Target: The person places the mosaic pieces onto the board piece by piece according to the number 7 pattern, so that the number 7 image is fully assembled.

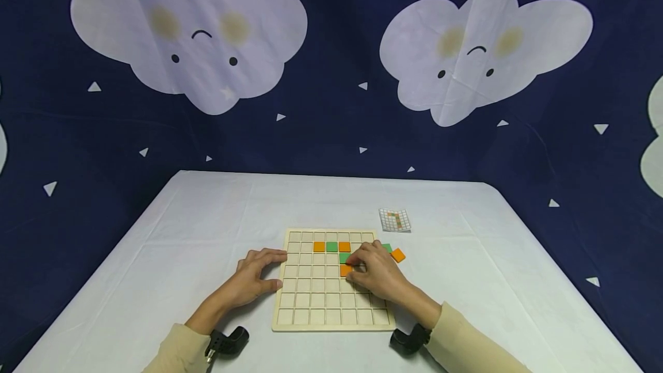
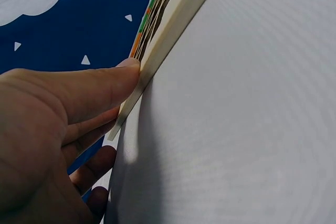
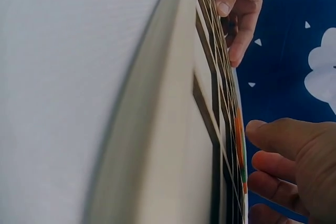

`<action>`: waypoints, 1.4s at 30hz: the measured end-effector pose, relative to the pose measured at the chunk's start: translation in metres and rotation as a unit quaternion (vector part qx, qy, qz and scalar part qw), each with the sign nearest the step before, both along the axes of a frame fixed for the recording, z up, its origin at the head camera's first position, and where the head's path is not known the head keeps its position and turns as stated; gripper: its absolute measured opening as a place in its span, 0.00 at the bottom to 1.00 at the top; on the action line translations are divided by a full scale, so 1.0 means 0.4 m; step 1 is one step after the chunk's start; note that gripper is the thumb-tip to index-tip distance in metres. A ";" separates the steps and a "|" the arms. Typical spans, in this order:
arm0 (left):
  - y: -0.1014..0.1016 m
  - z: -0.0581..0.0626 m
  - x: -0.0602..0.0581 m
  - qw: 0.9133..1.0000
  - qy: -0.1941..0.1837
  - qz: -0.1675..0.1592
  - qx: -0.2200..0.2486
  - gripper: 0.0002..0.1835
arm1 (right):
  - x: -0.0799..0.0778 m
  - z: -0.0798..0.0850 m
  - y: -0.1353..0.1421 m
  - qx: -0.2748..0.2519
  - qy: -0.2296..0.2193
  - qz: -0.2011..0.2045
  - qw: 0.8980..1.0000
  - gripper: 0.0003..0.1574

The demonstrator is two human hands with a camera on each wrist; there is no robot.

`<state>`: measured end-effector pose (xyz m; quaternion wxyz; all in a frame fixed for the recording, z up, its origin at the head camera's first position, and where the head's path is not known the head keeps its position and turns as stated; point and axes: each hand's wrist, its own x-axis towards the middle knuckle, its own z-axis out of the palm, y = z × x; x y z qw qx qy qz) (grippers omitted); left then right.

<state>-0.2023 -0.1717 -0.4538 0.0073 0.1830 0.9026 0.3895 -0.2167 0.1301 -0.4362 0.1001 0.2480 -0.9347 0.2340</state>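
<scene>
A wooden grid board lies on the table with square tiles in several of its cells. Its upper row holds an orange tile, a green tile and another orange tile. Below that last one come a second green tile and a lower orange tile. My right hand bends over this column, thumb and index fingertip spread apart right at the lower tiles. Against the board's left edge rests my left hand, its thumb and fingers extended along the rim.
Beyond the board's right edge lie a loose orange tile and a green tile partly hidden by my right hand. A small printed card with a grid pattern sits behind them. The white table meets a dark blue cloth at the back.
</scene>
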 end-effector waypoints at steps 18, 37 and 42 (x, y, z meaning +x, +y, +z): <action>0.002 0.004 0.000 1.000 -0.001 0.000 0.000 0.27 | 0.002 0.024 0.038 -0.036 -0.048 -0.048 0.997 0.15; 0.003 0.007 0.003 1.000 0.010 0.005 -0.003 0.26 | -0.027 0.033 0.126 -0.033 -0.025 -0.070 0.997 0.19; 0.002 0.007 0.001 1.000 -0.001 0.006 -0.004 0.27 | -0.041 0.027 0.143 -0.023 -0.021 -0.076 0.997 0.21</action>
